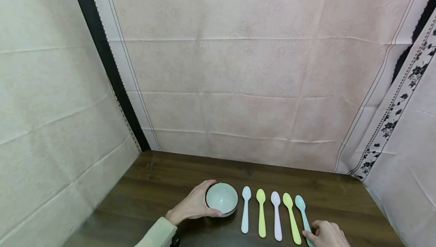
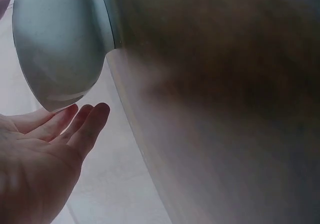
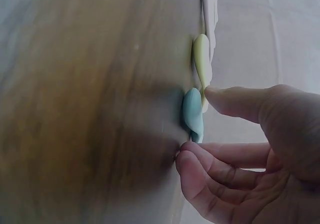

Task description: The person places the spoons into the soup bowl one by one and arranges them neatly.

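Observation:
A pale blue-green bowl (image 1: 222,198) stands upright on the brown table. My left hand (image 1: 197,202) holds it from the left, thumb at the near side and fingers round the far side; in the left wrist view the fingers touch the wall of the bowl (image 2: 57,44). To its right lies a row of spoons: pale blue (image 1: 245,209), yellow-green (image 1: 261,213), lilac (image 1: 276,216), another yellow-green (image 1: 292,218) and teal (image 1: 302,211). By the teal spoon's handle is my right hand (image 1: 327,234), its thumb and fingers apart in the right wrist view.
The brown wooden table (image 1: 190,167) meets a hanging pale cloth (image 1: 238,88) at its back edge. More cloth hangs at the left (image 1: 58,126) and the right, where a black flower border (image 1: 391,122) runs down it.

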A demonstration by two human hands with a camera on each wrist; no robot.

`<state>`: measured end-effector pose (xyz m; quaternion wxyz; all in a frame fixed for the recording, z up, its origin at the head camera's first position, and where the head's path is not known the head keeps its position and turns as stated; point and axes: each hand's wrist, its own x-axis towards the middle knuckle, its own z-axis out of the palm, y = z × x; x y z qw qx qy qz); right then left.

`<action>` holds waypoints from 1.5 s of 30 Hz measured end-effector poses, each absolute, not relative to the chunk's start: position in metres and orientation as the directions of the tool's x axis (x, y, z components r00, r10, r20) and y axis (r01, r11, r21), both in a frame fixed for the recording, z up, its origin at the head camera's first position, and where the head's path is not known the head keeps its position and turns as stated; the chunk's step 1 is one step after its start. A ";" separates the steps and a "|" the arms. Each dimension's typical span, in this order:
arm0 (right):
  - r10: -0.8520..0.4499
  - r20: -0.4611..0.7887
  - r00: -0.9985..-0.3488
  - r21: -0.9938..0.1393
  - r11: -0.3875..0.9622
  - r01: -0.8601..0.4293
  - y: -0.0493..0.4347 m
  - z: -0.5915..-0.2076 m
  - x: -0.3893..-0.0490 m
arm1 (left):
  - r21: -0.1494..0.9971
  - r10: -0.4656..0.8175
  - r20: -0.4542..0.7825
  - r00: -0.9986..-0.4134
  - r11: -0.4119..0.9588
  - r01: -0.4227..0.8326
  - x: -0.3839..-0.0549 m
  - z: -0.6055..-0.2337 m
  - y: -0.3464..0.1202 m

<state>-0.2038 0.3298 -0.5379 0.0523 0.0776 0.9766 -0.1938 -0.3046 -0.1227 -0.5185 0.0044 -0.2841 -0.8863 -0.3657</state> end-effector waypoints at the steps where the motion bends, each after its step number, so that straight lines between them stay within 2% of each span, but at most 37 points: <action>1: 0.117 -0.124 -0.985 -0.381 0.911 0.156 0.329 -0.536 -0.202 | 0.642 0.503 0.217 -0.837 0.572 0.510 -0.305 -0.518 -0.123; 4: 0.119 -0.135 -0.984 -0.384 0.909 0.162 0.328 -0.537 -0.204 | 0.637 0.508 0.216 -0.834 0.574 0.514 -0.305 -0.518 -0.122; 8: 0.090 -0.125 -0.988 -0.380 0.915 0.132 0.341 -0.560 -0.217 | 0.634 0.511 0.204 -0.835 0.580 0.511 -0.305 -0.518 -0.121; 9: 0.067 -0.092 -0.993 -0.392 0.915 0.098 0.345 -0.569 -0.219 | 0.633 0.511 0.202 -0.835 0.583 0.510 -0.305 -0.518 -0.120; 15: 0.083 -0.013 -0.996 -0.392 0.916 0.082 0.364 -0.606 -0.234 | 0.638 0.504 0.189 -0.843 0.589 0.495 -0.305 -0.519 -0.119; 20: 0.099 -0.031 -0.995 -0.401 0.910 0.103 0.356 -0.592 -0.226 | 0.655 0.489 0.169 -0.856 0.593 0.468 -0.306 -0.519 -0.117; 24: 0.121 -0.108 -0.987 -0.404 0.902 0.155 0.340 -0.563 -0.217 | 0.657 0.481 0.168 -0.860 0.596 0.462 -0.307 -0.517 -0.117; 28: 0.129 -0.096 -0.987 -0.424 0.892 0.158 0.330 -0.547 -0.209 | 0.656 0.485 0.155 -0.861 0.601 0.457 -0.307 -0.515 -0.118; 36: 0.160 -0.032 -0.987 -0.451 0.879 0.157 0.332 -0.552 -0.208 | 0.670 0.487 0.114 -0.866 0.606 0.429 -0.308 -0.512 -0.117; 45: 0.170 -0.028 -0.985 -0.469 0.868 0.163 0.331 -0.549 -0.206 | 0.661 0.486 0.118 -0.866 0.613 0.434 -0.309 -0.514 -0.118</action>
